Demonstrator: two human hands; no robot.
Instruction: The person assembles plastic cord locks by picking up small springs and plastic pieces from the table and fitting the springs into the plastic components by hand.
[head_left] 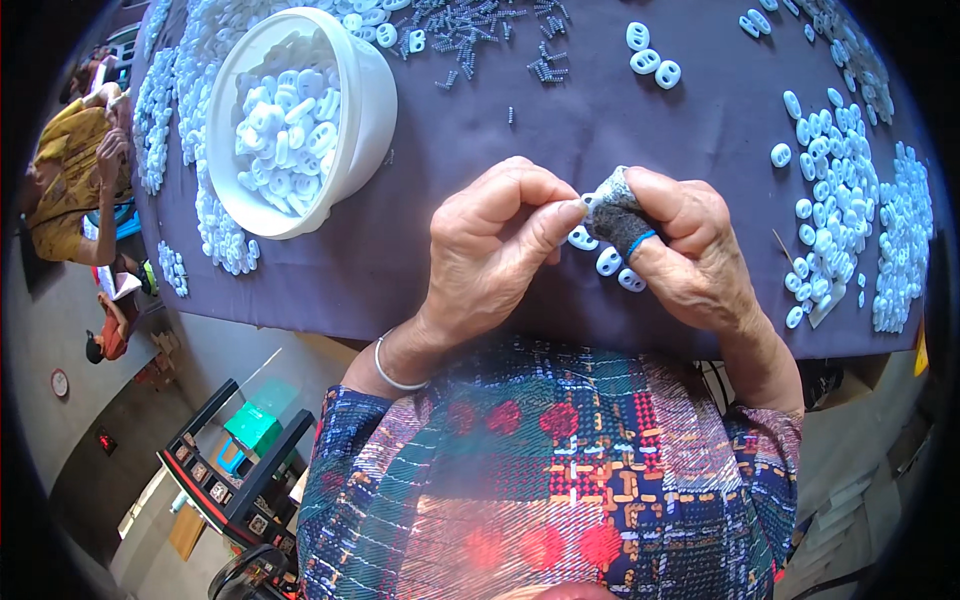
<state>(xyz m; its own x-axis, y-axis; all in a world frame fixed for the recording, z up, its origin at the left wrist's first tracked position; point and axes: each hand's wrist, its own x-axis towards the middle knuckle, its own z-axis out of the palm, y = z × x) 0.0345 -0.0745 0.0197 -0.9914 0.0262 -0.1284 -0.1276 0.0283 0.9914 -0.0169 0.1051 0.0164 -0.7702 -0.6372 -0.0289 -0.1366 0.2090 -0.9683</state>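
Note:
My left hand [505, 232] is closed in a pinch, thumb and forefinger together on a small white two-hole plastic cord-lock piece [589, 202]. From the other side my right hand [692, 240] meets it, its fingers also closed on the piece. Grey and black cloth covers [618, 212] wrap some right-hand fingertips, one with a blue band, and hide part of the piece. Just beneath the hands, a few more white two-hole pieces [608, 262] lie on the dark tablecloth [450, 130]. Whether a spring sits inside the held piece, I cannot tell.
To the left a white tub [368, 125] leans toward me, full of white pieces. Small metal springs [475, 35] are scattered at the far side. Piles of white pieces [835, 200] spread along the right; three [653, 60] lie farther back. Other people [75, 180] are at left.

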